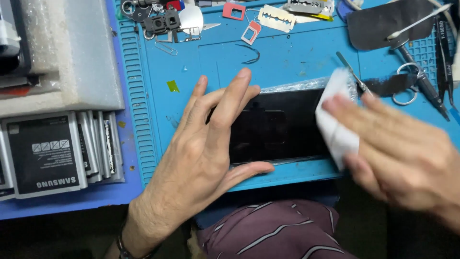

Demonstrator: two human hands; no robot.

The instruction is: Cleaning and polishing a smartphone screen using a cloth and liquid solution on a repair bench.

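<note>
A flat black phone screen lies on a blue work mat near its front edge. My left hand rests flat on the screen's left end, fingers spread, thumb along the near edge. My right hand is blurred and holds a folded white cloth against the screen's right end. A strip of clear wrap shows along the screen's far edge.
Scissors, tweezers, a thin metal pick and a dark pad lie at the right. Razor blades, card trays and small parts sit at the back. A row of phone batteries and grey foam stand left.
</note>
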